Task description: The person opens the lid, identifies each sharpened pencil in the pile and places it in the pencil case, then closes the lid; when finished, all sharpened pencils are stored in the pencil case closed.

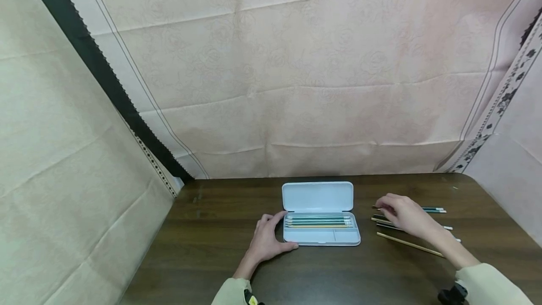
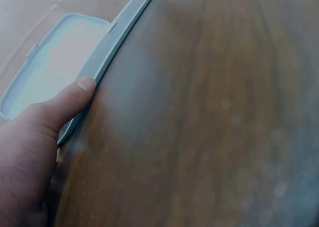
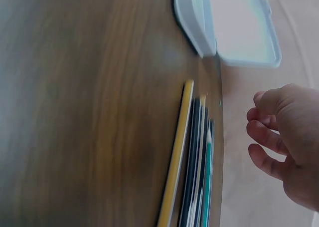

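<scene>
A light blue pencil case [image 1: 322, 244] lies with its lid raised, a row of green pencils and a yellow one [image 1: 317, 221] inside. My left hand [image 1: 267, 239] grips the case's left end, thumb along the front edge and index finger at the back corner. In the left wrist view the thumb [image 2: 79, 87] presses the case's rim. My right hand [image 1: 404, 213] hovers over loose pencils to the right, its fingers loosely curled. The right wrist view shows nothing held in those fingers [image 3: 266, 137]. Nearest me among these pencils is a yellow one [image 1: 408, 244]; dark and green ones lie behind it.
The brown wooden table [image 1: 203, 248] carries the case and the loose pencils. Pale patterned cloth [image 1: 296, 84] hangs beyond its back edge, with more cloth [image 1: 63, 178] along the left side. A small gap of tabletop separates the case from the pencils.
</scene>
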{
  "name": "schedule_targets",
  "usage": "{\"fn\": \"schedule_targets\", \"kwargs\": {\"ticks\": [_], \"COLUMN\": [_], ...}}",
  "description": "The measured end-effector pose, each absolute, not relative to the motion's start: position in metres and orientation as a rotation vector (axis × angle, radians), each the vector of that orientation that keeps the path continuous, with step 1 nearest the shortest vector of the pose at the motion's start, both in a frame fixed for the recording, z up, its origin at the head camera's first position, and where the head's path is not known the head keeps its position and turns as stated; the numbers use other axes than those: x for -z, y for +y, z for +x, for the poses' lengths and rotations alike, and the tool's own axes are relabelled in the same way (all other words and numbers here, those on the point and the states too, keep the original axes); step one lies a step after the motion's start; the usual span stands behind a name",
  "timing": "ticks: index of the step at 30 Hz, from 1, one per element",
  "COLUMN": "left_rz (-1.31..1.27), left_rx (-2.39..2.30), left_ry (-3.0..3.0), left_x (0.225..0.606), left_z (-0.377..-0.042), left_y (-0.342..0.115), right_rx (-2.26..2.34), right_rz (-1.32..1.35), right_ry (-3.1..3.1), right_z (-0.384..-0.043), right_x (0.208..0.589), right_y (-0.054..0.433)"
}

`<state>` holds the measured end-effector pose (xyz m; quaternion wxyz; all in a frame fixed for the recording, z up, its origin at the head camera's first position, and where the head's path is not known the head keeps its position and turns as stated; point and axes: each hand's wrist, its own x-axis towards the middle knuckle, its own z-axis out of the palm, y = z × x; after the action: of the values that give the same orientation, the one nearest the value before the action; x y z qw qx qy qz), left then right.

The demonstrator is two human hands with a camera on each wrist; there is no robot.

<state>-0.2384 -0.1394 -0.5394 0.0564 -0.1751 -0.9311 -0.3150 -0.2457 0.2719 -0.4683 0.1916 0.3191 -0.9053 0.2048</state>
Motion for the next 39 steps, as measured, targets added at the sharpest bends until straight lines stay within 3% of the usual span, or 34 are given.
{"fn": "schedule_targets", "kwargs": {"ticks": [20, 39], "left_rz": [-0.497, -0.494], "left_rx": [0.965, 0.957], "left_ry": [-2.857, -2.868], "left_x": [0.537, 0.537], "left_z": [-0.237, -0.237], "left_y": [-0.138, -0.138], "right_rx": [-0.541, -0.455], "right_rz": [0.769, 0.609], "right_ry": [-2.530, -2.652], "right_z": [-0.246, -0.246], "right_x": [0.487, 0.503], "right_y": [0.350, 0.388]}}
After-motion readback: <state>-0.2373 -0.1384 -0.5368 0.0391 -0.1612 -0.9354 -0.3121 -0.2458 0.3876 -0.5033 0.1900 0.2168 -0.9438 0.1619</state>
